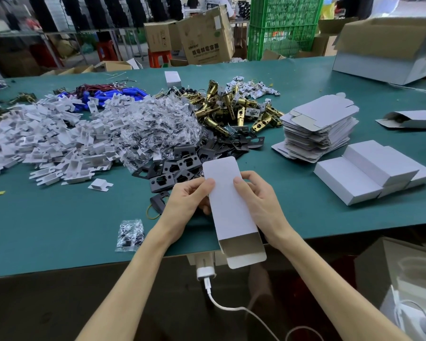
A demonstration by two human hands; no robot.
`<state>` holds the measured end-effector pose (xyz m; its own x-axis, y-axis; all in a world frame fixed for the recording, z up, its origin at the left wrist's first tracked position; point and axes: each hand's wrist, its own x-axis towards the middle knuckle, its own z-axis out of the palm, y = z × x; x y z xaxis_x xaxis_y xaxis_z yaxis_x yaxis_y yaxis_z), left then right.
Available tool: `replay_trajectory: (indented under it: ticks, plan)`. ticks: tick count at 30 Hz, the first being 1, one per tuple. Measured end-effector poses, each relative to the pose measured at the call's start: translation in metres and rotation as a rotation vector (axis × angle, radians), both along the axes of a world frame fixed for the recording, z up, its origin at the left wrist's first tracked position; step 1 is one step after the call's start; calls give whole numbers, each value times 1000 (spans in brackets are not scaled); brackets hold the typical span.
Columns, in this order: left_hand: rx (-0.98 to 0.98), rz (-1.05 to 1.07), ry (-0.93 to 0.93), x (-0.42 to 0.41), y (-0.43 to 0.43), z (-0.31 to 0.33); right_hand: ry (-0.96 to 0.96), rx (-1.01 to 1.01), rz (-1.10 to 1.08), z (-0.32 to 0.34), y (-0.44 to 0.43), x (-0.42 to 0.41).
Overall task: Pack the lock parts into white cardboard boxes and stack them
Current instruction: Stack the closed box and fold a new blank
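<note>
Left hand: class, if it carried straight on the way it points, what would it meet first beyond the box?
Most likely the black plates just behind the box the left hand grips, though depth is unclear.

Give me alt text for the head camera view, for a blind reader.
The left hand and right hand hold a white cardboard box, its near end open, over a green table. Behind lie heaps of white plastic parts, black plates and brass latches; flat box blanks and closed boxes sit to the right.
</note>
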<state>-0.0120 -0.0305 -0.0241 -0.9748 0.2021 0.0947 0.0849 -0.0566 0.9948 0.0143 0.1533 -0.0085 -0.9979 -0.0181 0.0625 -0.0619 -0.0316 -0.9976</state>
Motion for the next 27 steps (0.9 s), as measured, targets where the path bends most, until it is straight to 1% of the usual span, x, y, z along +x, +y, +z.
replay_trajectory:
  ticks: [3, 7, 10, 12, 14, 15, 18, 19, 21, 22, 24, 25, 27]
  plan:
    - [15, 18, -12, 0, 2, 1, -6, -14, 6, 0, 1, 1]
    - [33, 35, -36, -1, 1, 1, -18, -42, 66, 1, 2, 0]
    - [81, 61, -80, -2, -3, 0, -1, 3, 105, 0, 2, -2]
    - [205, 129, -129, -4, -5, 1, 13, 66, 128, -3, 3, -5]
    - [357, 214, -138, -8, -9, 2, 20, 71, 125, -6, 4, -7]
    - [437, 253, -128, -9, -12, 3, 23, 32, 108, -8, 5, -8]
    - [710, 330, -123, -12, -23, 4, 21, -190, 35, -13, 6, -10]
    - [791, 338, -127, -12, -25, 5, 10, -227, -2, -13, 5, -11]
    - [886, 326, -120, -13, -27, 6, -11, -231, -59, -15, 5, -12]
    - [899, 308, -111, -12, -27, 6, -11, -205, -77, -16, 5, -13]
    - [864, 282, -90, -11, -24, 7, -4, -140, -88, -18, 4, -14]
    - [820, 269, -73, -10, -22, 7, -2, -124, -78, -18, 3, -14]
    - [685, 232, -18, -8, -17, 6, -8, -155, -42, -16, 2, -13]
